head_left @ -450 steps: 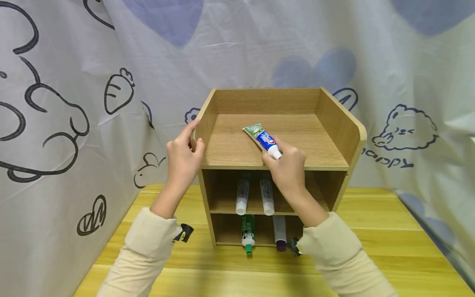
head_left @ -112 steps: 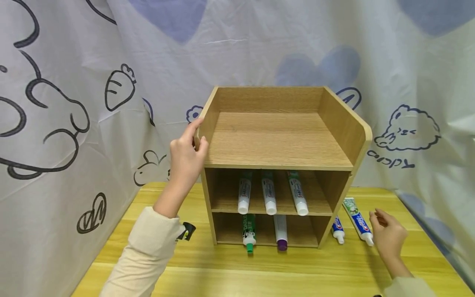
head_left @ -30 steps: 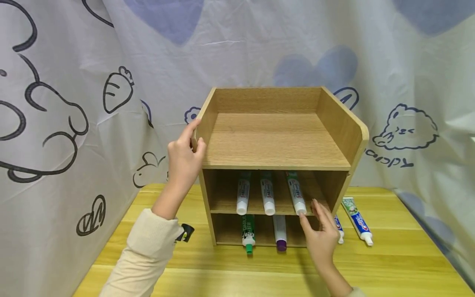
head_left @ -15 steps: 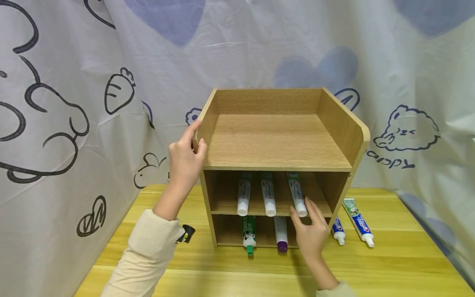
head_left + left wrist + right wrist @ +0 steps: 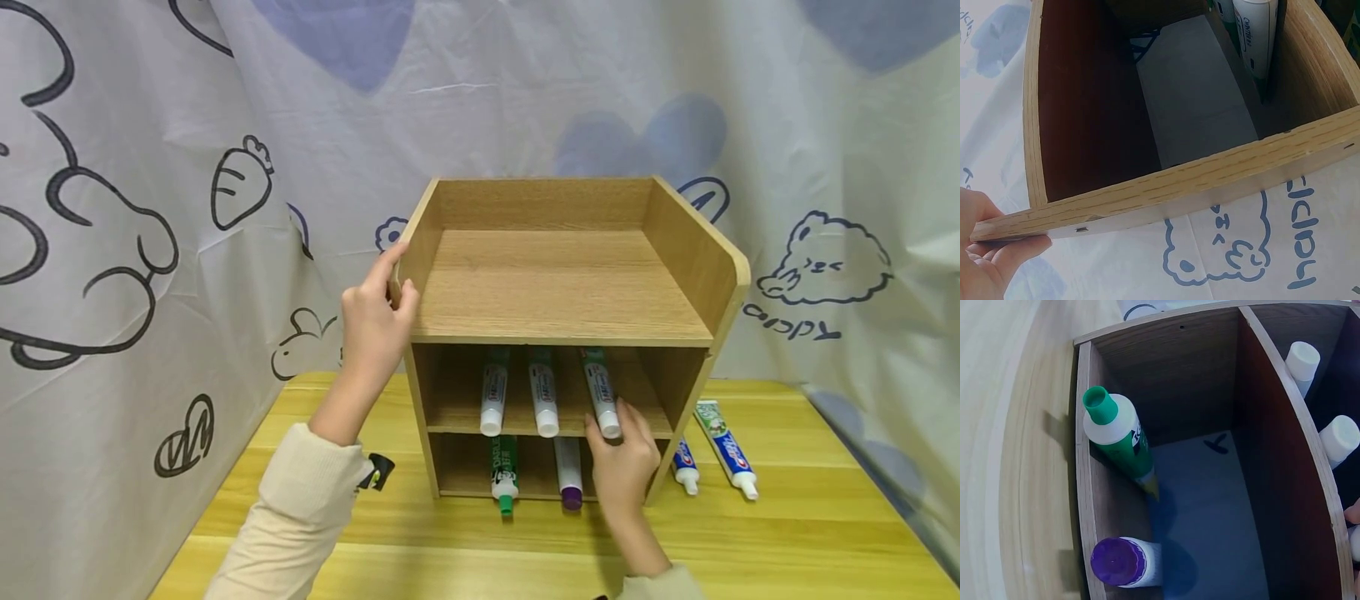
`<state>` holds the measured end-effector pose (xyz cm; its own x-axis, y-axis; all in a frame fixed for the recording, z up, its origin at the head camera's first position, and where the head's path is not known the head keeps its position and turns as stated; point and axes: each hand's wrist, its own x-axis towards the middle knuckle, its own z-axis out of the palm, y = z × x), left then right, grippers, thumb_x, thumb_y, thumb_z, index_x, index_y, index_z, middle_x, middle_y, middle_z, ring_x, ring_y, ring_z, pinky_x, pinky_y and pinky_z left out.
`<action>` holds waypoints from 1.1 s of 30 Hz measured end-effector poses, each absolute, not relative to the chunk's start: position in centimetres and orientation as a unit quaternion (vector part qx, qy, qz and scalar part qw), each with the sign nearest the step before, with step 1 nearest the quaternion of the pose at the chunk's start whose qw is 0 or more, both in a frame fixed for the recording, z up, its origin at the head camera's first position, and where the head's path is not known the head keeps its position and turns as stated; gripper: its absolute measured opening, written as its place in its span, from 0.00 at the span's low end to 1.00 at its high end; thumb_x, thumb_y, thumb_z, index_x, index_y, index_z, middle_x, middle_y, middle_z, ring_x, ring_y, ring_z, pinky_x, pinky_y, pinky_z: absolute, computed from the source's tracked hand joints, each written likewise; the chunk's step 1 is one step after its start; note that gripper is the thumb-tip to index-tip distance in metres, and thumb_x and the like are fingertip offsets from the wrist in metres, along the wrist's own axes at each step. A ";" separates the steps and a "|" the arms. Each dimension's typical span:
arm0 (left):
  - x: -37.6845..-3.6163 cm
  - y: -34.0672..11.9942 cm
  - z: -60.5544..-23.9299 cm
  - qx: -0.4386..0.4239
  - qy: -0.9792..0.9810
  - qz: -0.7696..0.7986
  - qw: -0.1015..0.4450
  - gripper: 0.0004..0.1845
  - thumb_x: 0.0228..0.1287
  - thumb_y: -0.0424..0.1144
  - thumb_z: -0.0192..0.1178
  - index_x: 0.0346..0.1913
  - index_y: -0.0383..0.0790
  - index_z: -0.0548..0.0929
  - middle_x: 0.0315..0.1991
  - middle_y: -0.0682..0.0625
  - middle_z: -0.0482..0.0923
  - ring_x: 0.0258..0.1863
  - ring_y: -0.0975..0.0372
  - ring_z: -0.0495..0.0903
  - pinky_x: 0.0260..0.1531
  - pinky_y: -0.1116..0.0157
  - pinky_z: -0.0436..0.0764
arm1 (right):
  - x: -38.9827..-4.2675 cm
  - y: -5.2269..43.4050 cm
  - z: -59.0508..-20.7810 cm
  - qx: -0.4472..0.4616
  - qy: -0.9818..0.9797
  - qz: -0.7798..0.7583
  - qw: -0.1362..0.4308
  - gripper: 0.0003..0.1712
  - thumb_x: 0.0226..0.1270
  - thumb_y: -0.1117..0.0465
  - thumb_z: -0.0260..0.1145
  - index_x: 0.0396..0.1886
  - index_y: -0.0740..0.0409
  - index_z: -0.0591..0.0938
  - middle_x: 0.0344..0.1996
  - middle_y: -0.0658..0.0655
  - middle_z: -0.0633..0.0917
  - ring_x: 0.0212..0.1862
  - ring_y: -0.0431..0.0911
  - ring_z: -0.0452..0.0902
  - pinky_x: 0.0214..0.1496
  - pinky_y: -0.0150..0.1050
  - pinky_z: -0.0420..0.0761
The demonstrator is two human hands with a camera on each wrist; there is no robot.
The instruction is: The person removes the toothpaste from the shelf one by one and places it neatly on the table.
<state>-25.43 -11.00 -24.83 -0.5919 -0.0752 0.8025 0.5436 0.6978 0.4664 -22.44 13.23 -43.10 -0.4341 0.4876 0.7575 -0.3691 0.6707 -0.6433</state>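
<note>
Fingers [image 5: 611, 423] of the right hand [image 5: 621, 467] had moved from the counter [image 5: 787, 533] and closed their grip on the rightmost tube [image 5: 602, 392] in the middle shelf, ready to shift it, while the left hand [image 5: 371, 321] kept holding the wooden rack [image 5: 697, 267].

The right hand [image 5: 621, 467] hides the bottom compartment's right part in the light wooden three-tier shelf [image 5: 697, 275]. The blue-and-white toothpaste tube [image 5: 684, 465] beside the shelf is half hidden behind its side wall. In the right wrist view only a fingertip [image 5: 1353, 512] shows at the edge.

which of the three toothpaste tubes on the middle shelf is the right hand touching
The rightmost tube of the three. The right hand has its fingers at that tube's white cap, while the left tube and middle tube lie untouched.
</note>
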 end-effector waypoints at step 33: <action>-25.4 -11.1 -24.9 -0.149 -0.815 -0.357 0.432 0.21 0.57 0.24 0.52 0.56 0.31 0.76 0.11 0.45 0.64 0.12 0.63 0.56 0.13 0.71 0.57 | -21.4 14.8 -42.0 -0.038 -0.759 0.407 0.507 0.22 0.37 0.76 0.74 0.38 0.78 0.82 0.35 0.74 0.83 0.37 0.67 0.80 0.39 0.54 0.79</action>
